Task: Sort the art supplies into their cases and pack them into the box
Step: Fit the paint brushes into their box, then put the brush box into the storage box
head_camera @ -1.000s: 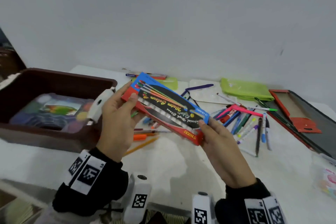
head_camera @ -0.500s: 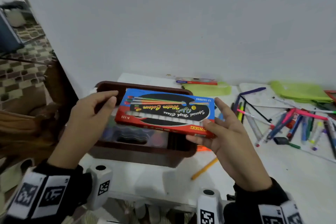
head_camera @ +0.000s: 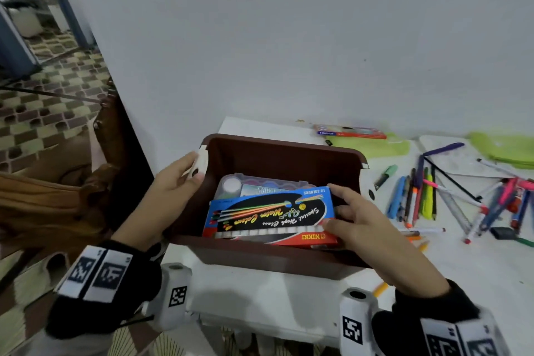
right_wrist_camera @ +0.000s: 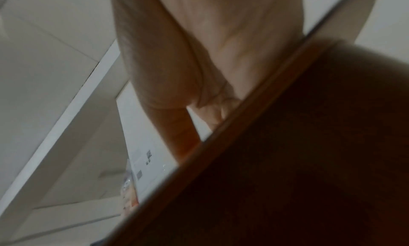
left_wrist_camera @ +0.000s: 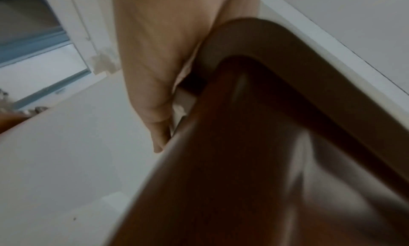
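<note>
A blue and red watercolour box (head_camera: pixel 268 214) lies tilted inside the brown plastic box (head_camera: pixel 283 145), over a clear case of round paints (head_camera: pixel 260 185). My right hand (head_camera: pixel 341 208) grips the watercolour box's right end, thumb on top and fingers round the far edge. My left hand (head_camera: pixel 192 172) pinches the white latch on the brown box's left rim. In the left wrist view the left hand (left_wrist_camera: pixel 159 92) lies along the brown box (left_wrist_camera: pixel 243 144). In the right wrist view the right hand (right_wrist_camera: pixel 199 74) reaches over the brown rim (right_wrist_camera: pixel 309 162), its fingertips hidden.
Loose pens and markers (head_camera: pixel 419 196) are scattered on the white table right of the box. A green pouch (head_camera: pixel 502 149) and a flat pencil box (head_camera: pixel 349 130) lie at the back. An orange pencil (head_camera: pixel 381 289) sits under my right wrist. The table's left edge drops to a wooden chair.
The watercolour box has gone from the air above the brown box down into it. My left hand let go of it and moved to the box's left latch.
</note>
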